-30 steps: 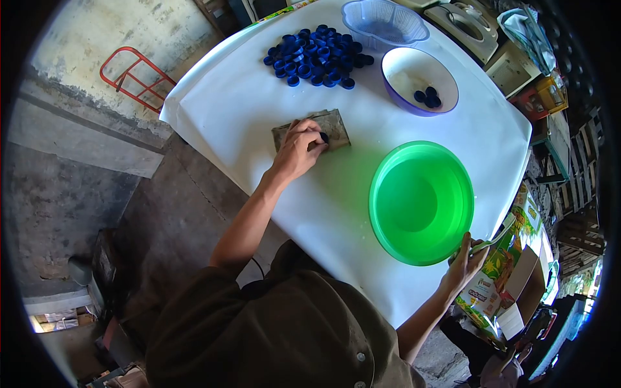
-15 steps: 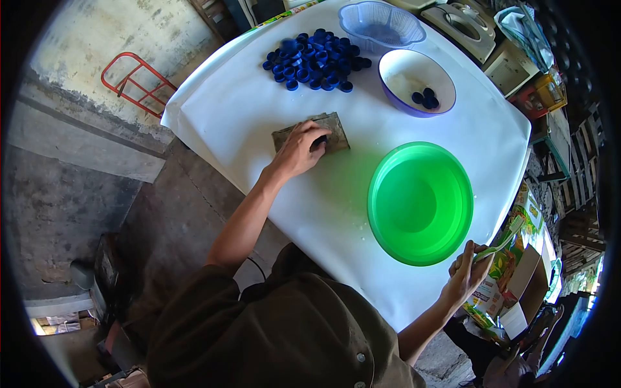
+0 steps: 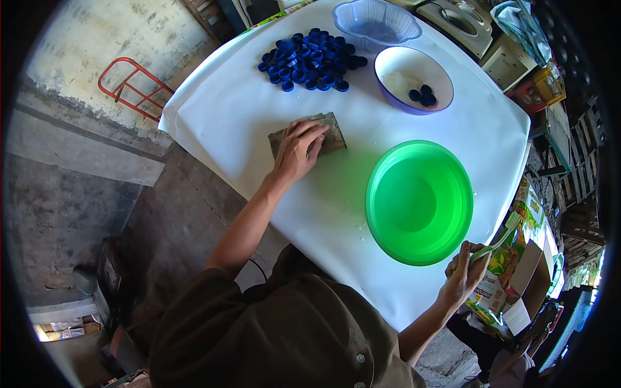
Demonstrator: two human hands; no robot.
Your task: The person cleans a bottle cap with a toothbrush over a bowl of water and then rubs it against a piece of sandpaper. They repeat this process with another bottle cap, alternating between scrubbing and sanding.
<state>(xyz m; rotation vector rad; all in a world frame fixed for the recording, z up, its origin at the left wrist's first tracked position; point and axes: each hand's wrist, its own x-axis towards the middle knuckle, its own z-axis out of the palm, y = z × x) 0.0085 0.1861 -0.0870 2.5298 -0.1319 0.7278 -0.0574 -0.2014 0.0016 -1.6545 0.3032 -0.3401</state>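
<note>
My left hand [image 3: 296, 150] rests over a worn grey-brown slab [image 3: 334, 137] on the white table. Its fingers are curled down around a blue bottle cap, which is now hidden beneath them. Beyond the table's right edge, my right hand [image 3: 467, 270] is closed around the handle of a pale green toothbrush [image 3: 497, 245], bristle end up. Between the two hands sits a green basin [image 3: 419, 251]. A pile of blue caps [image 3: 310, 61] lies farther back. Several more caps [image 3: 424, 96] are in a white bowl with a purple outside [image 3: 396, 67].
A clear bluish scalloped basket [image 3: 376, 24] stands behind the bowl at the table's far edge. The white table cover [image 3: 323, 213] shows small droplets near the basin. Right of the table is an open cardboard box [image 3: 527, 275]. A red metal frame [image 3: 132, 87] leans by the wall.
My left hand has turned slightly over the slab, and the cap seen between its fingers is now covered. My right hand and the toothbrush have shifted slightly.
</note>
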